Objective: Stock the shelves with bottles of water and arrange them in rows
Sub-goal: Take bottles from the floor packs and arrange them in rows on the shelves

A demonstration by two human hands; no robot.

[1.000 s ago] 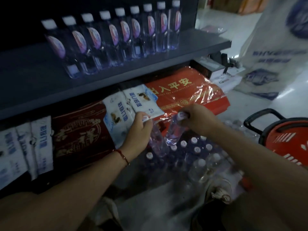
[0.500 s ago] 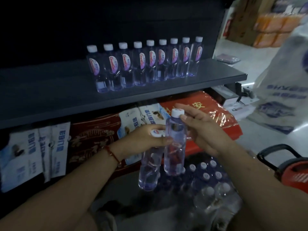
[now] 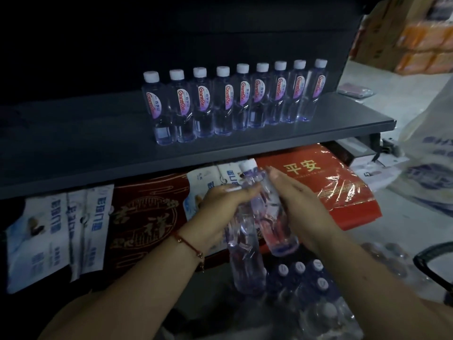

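The dark shelf point(image 3: 98, 148) in front of you carries a row of nine water bottles point(image 3: 232, 99), upright and side by side, labels facing you, running from the middle toward its right end. Below the shelf lies a red gift box point(image 3: 343, 190) wrapped in clear film. At the bottom, a shrink-wrapped pack of bottles point(image 3: 316, 298) sits on the floor beneath your hands. Your left hand point(image 3: 220, 212) curls its grip round the neck of one bottle point(image 3: 245, 263), which hangs base down. Your right hand point(image 3: 301, 204) lies with fingers straight against a second bottle point(image 3: 272, 212), tilted, its white cap just under the shelf edge; the two bottles touch.
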